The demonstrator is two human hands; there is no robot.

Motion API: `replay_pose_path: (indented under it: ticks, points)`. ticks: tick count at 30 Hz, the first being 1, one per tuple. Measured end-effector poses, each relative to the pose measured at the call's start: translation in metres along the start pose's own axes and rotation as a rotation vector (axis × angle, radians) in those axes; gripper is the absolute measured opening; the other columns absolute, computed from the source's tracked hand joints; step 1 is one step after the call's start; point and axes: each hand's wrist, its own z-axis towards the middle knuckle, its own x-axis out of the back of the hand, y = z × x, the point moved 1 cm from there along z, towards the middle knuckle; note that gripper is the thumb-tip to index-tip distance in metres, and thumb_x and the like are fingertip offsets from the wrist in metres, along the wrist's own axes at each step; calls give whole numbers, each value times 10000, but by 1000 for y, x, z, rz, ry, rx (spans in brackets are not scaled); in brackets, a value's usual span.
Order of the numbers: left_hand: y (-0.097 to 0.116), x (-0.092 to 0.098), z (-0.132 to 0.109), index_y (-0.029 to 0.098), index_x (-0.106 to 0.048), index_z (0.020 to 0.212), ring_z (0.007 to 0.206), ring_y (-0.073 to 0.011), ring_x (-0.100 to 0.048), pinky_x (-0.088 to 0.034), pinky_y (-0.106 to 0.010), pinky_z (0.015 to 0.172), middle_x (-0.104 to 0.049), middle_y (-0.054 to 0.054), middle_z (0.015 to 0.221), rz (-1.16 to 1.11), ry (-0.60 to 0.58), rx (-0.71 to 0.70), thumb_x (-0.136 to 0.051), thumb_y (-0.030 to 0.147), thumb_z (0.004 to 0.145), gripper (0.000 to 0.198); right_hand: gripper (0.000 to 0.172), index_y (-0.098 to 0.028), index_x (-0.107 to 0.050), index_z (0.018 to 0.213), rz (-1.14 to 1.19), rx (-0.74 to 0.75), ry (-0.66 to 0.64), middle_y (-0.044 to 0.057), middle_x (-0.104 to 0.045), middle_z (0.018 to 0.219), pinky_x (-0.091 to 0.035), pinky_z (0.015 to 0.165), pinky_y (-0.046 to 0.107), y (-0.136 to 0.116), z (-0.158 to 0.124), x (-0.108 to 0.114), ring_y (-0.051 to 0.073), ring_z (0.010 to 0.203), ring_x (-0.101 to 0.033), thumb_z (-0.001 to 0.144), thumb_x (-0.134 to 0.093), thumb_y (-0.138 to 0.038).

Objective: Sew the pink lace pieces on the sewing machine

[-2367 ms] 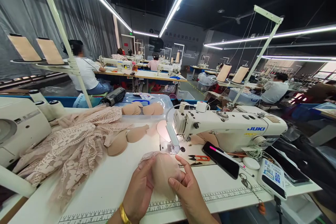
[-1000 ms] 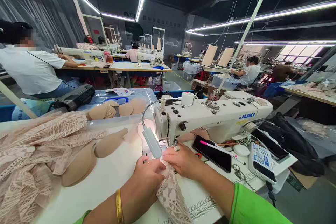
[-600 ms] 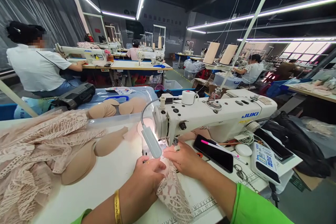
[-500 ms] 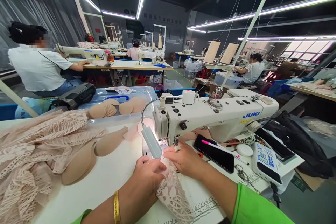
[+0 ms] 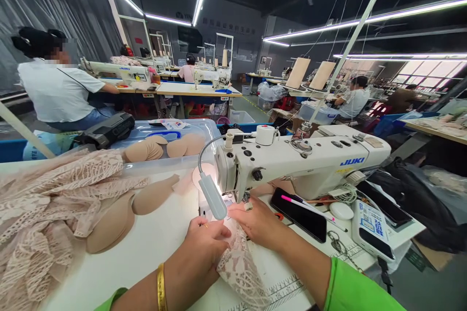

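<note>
A piece of pale pink lace fabric (image 5: 242, 267) runs from under the head of a white sewing machine (image 5: 299, 160) down toward the table's front edge. My left hand (image 5: 207, 245) pinches the lace along its left side, thumb and fingers closed. On the other side my right hand (image 5: 257, 221) presses its fingers together on the same fabric, close to the needle area. A grey lamp (image 5: 213, 197) on a bendy neck lights this spot and hides the needle and part of the fingertips.
Lace pieces (image 5: 47, 223) are heaped at the left, beside beige foam cups (image 5: 113, 226). A clear plastic bin (image 5: 204, 129) stands behind. Right of my hands lie a black phone (image 5: 299, 216), a pink pen (image 5: 310, 205) and a white power bank (image 5: 372, 228). A co-worker (image 5: 58, 87) sits far left.
The whole view has shifted slightly. Both hands stay on the lace in nearly the same place, and the fabric shows hardly any movement.
</note>
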Motion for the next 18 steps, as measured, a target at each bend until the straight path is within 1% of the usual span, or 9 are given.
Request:
replay_pose_path:
  ticks: [3,6,9,12,15,17,18]
  points:
    - [-5,-9,-1,226,-658,647,910,-219,-661,-410,-427,946,-744,-34,1069,4,42,-9,-593,129,785,181,213,-223,-617,842,-5,-43,-17,-3,-724,931,-366,752,317,0,1,-1,211,870,-536,856,-580,-14]
    - [-8,-15,-3,239,-669,660,982,-239,-673,-390,-433,956,-744,-27,1067,-7,57,-23,-594,132,775,174,223,-221,-605,822,1,-56,-57,-14,-705,898,-351,733,314,0,2,1,200,839,-522,831,-595,2]
    - [-8,-16,-3,249,-677,695,1008,-227,-687,-360,-441,977,-736,-5,1092,-34,48,-19,-569,105,772,195,243,-224,-630,857,23,-62,-85,-14,-708,921,-349,734,307,0,3,3,199,857,-534,821,-602,15]
    - [-4,-7,-1,226,-649,688,964,-205,-692,-353,-430,964,-731,2,1120,-38,36,-7,-566,85,765,181,234,-222,-641,869,-11,-72,-74,4,-715,937,-347,726,311,1,3,3,210,869,-535,837,-599,6]
    - [-1,8,5,226,-658,725,935,-181,-697,-355,-405,958,-726,14,1138,-20,-83,1,-571,71,791,190,244,-227,-663,924,-43,-81,-51,23,-722,981,-359,741,312,2,1,2,225,902,-543,851,-600,-3]
    - [-1,17,9,233,-671,755,968,-174,-705,-351,-385,971,-725,29,1141,-16,-158,-3,-576,46,788,212,252,-230,-676,971,-45,-75,-51,33,-724,1002,-375,760,310,3,0,1,232,918,-552,858,-606,-15]
    - [-2,21,12,232,-669,754,998,-176,-705,-347,-376,979,-725,36,1139,-17,-175,-9,-582,31,773,219,255,-229,-680,989,-47,-71,-53,37,-724,1004,-383,766,311,4,0,0,234,919,-555,863,-605,-20]
